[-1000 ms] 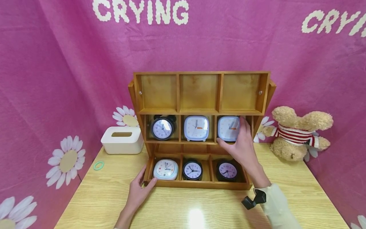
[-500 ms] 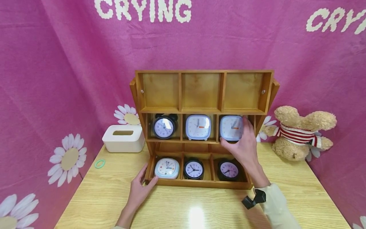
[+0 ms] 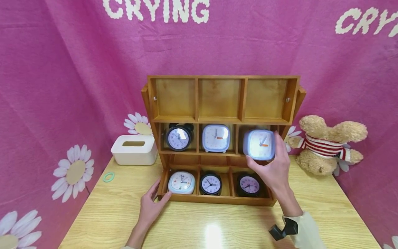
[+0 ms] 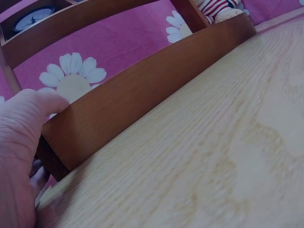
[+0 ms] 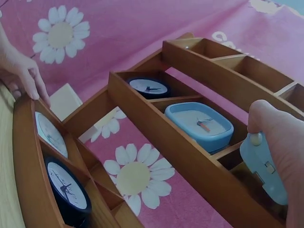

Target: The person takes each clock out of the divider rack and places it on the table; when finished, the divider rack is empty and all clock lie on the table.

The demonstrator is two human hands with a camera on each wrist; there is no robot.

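My right hand grips a light-blue square alarm clock by its side and underside, at the middle tier's right compartment. In the right wrist view, that held clock shows its underside, with a small round foot. My left hand holds the bottom left corner of the tiered wooden shelf. Its thumb lies over the front board, and the fingers are partly hidden behind the side. The middle tier also holds a black twin-bell alarm clock and another light-blue clock.
The bottom tier holds a pale oval clock and two black round clocks, one in the middle and one at right. A white tissue box and green ring are left; a plush rabbit sits right.
My right hand has drawn the light-blue clock forward and rightward, partly out of its compartment. The left hand stays at the shelf corner. The head view has shifted slightly.
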